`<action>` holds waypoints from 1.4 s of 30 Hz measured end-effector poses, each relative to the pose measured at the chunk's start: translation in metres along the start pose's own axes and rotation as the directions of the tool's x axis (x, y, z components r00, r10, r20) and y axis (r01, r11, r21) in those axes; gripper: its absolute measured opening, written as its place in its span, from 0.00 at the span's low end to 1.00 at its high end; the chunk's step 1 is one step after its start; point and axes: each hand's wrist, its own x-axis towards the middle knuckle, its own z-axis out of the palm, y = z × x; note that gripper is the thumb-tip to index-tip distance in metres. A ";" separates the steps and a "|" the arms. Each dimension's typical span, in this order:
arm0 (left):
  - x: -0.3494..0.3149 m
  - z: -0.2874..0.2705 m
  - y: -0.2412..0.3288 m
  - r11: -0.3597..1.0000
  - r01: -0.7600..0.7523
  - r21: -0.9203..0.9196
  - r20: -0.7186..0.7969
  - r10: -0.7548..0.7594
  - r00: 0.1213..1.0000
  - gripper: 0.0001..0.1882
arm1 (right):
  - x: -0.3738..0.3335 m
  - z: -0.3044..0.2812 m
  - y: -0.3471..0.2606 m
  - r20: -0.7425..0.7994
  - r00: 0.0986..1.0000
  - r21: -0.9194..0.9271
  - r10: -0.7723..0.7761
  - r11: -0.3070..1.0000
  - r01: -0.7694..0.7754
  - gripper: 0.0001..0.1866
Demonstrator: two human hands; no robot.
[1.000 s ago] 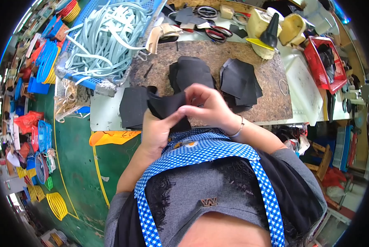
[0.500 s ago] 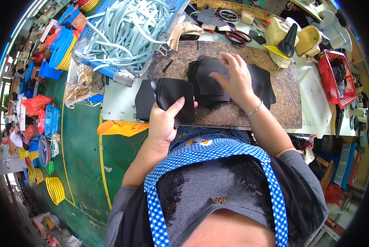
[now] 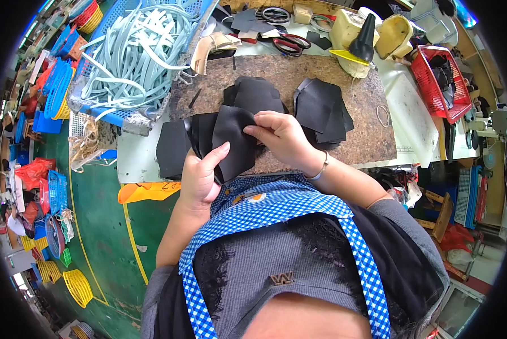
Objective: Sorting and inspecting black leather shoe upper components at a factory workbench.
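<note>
Cluttered desk [image 3: 344, 152] with brown cork pad: left hand [image 3: 199, 181] clamps black fabric piece [image 3: 231, 138] from below, right hand [image 3: 281, 135] pinches its upper right edge, piece held over the near desk edge between both, long axis running away from her.

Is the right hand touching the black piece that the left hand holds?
Touching: in the head view the right hand pinches the black piece held by the left hand.

A workshop: scissors [image 3: 292, 44], cut black pieces [image 3: 321, 110], stacked crates [image 3: 58, 90].
</note>
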 end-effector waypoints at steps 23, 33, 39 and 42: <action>-0.005 -0.023 0.013 0.953 -0.292 0.083 -0.236 0.303 0.923 0.23 | 0.037 -0.038 0.007 -0.221 0.975 -0.379 -0.003 0.922 -0.083 0.15; -0.004 0.004 -0.005 0.976 -0.134 0.170 -0.090 0.151 0.984 0.19 | 0.004 -0.008 -0.007 0.001 0.985 0.109 0.172 0.979 -0.172 0.12; 0.004 -0.003 -0.007 0.963 -0.190 0.191 -0.114 0.214 0.970 0.18 | -0.012 -0.029 -0.016 0.205 0.948 0.677 0.245 0.664 -0.318 0.09; 0.005 0.006 -0.020 0.976 -0.185 0.111 -0.072 0.194 0.978 0.18 | -0.024 -0.004 -0.007 0.099 0.989 0.398 0.108 0.907 -0.139 0.08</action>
